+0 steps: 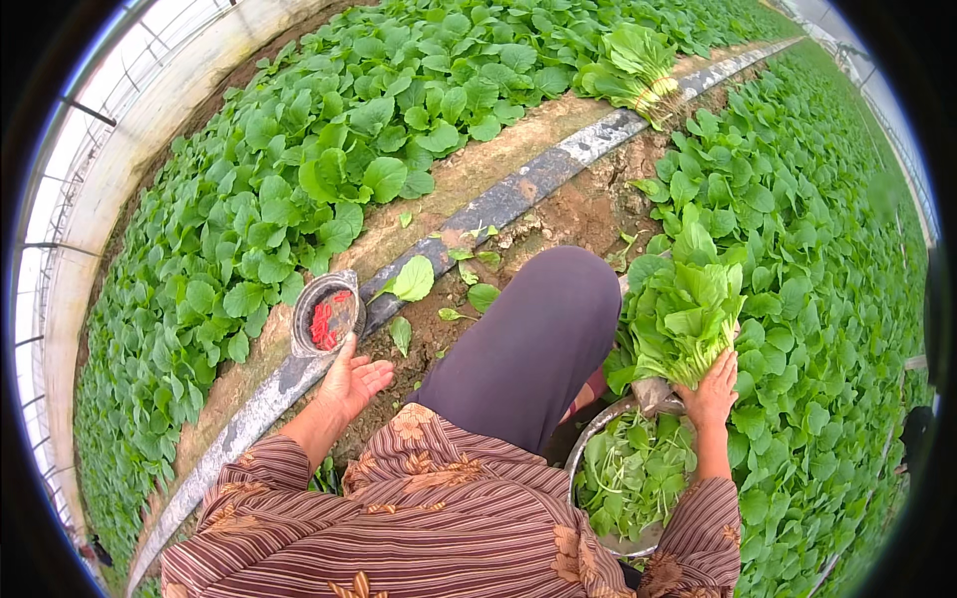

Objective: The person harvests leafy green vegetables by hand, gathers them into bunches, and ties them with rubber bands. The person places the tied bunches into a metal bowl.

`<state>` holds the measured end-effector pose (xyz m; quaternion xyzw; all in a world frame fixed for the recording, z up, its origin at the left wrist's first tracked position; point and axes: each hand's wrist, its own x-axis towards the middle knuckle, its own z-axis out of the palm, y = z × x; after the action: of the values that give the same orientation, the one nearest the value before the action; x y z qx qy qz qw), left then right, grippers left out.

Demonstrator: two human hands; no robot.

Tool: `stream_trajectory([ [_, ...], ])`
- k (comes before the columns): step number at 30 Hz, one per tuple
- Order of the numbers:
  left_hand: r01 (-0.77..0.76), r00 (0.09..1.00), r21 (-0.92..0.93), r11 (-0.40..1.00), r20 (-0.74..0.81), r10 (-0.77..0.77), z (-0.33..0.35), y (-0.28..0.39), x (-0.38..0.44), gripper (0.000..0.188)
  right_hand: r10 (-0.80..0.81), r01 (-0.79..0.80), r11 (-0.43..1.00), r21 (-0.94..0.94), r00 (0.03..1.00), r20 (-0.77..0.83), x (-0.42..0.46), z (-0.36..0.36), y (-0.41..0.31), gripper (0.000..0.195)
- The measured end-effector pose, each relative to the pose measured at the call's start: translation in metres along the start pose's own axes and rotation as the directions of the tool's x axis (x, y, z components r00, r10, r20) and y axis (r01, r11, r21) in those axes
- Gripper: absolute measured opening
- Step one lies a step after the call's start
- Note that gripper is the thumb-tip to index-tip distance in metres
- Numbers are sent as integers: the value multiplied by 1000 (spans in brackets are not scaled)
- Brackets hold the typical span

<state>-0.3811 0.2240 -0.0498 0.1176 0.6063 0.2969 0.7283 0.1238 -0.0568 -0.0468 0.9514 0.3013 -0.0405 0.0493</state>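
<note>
My left hand (355, 383) is palm up with fingers apart and nothing in it. Its thumb tip is at the near rim of a small, worn grey bowl (297, 318). Short red pieces (322, 327), too small to tell if bands or ties, lie in that bowl, which sits on a flat strip. On the other side of my knee, my right hand (710, 392) grips the stem end of a loose bunch of leafy greens (688, 306). Below that bunch stands a round metal basin (579, 456) with loose leaves (632, 471) in it.
A banded bunch of greens (635, 67) lies farther along the dark, whitish-stained flat strip (516, 187). Dense leafy beds (419, 97) grow on both sides of the bare soil path (591, 217). Loose leaves (413, 279) lie about. A pale low wall (97, 187) edges the left.
</note>
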Motion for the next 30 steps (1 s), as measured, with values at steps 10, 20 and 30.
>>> stream_trajectory([
  [10, -208, 960, -327, 922, -247, 129, -70, 15, 83, 51, -16, 16, 1000, -2, 1000, 14, -1, -8, 0, 133],
  [20, -432, 856, -112, 895, -363, 368, -75, 48, 112, 24, -94, 100, 993, 57, 990, -103, -34, -34, 16, 107],
  [30, -751, 658, 302, 587, 416, 628, 158, 112, -34, 27, -26, 49, 880, 472, 998, -55, -89, -94, 71, 64],
])
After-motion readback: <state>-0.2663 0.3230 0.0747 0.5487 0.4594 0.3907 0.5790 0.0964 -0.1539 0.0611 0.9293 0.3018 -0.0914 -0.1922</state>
